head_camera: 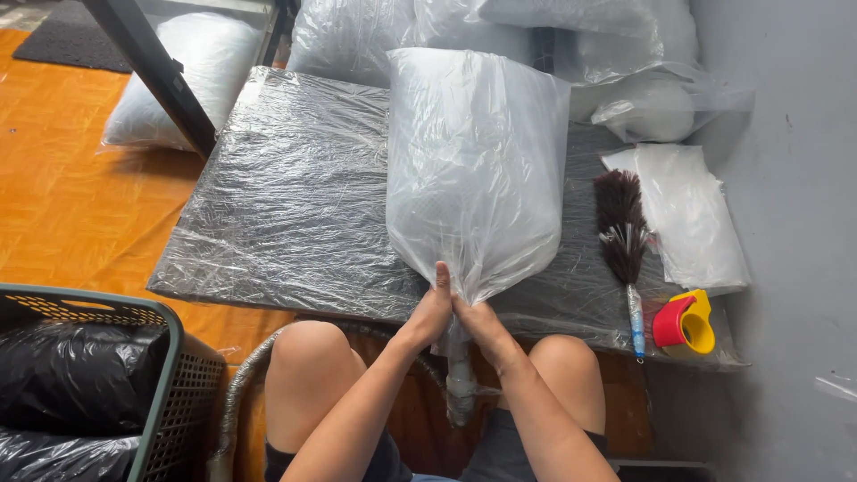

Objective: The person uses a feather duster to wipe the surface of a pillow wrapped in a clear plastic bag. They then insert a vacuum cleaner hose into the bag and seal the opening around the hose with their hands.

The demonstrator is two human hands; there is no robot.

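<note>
Two hands point(435, 308) point(478, 323), one feather duster point(622, 228), one tape dispenser point(684, 323), one basket point(170, 375), perhaps six bagged pillows point(473, 161).

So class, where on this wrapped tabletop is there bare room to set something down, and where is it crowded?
Free: the wide left part of the tabletop, between its left edge and the bagged pillow. Crowded: the right strip, with the feather duster, folded plastic bags and tape dispenser. Both hands, left hand and right hand, grip the bag's neck at the front edge.

Orange parquet floor point(62, 205), grey wall point(794, 178), low plastic-wrapped table point(286, 196), green basket point(170, 375) beside it.
</note>
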